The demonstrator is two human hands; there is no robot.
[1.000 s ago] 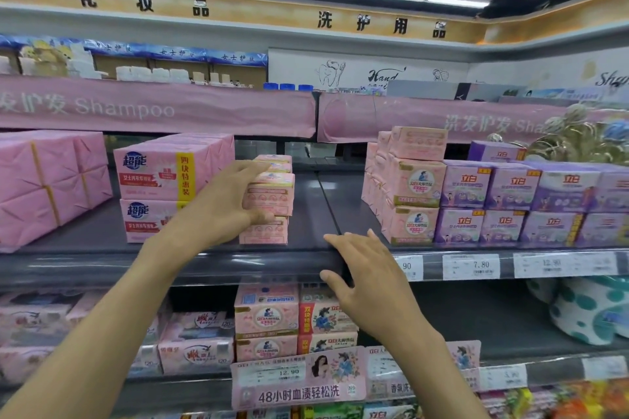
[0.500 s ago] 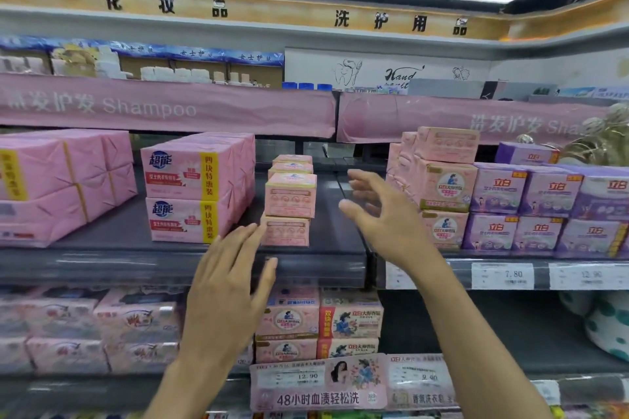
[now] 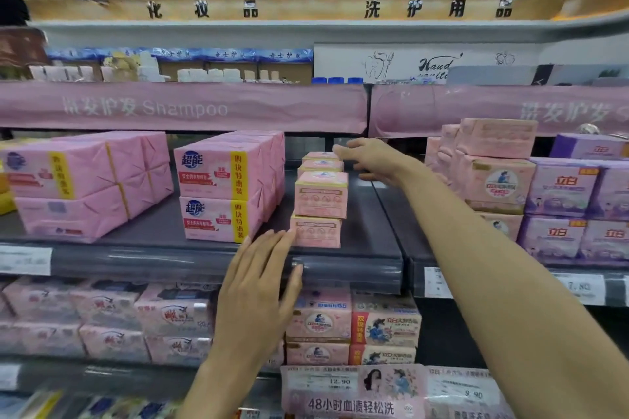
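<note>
Two rear boxes [image 3: 321,165] half hidden, right hand [image 3: 371,160] blurred

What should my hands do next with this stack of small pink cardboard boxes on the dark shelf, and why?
Probably close the right hand round the rear small pink cardboard boxes and draw them forward. Its open fingers are right at them, and the left hand has straight fingertips at the bottom front box, likely to steady the stack.

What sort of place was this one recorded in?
Most likely a supermarket aisle for soap and toiletries: a long display shelf stacked with small pink boxes and larger wrapped packs, printed price tags along its front edge, and a pink "Shampoo" banner above.
</note>
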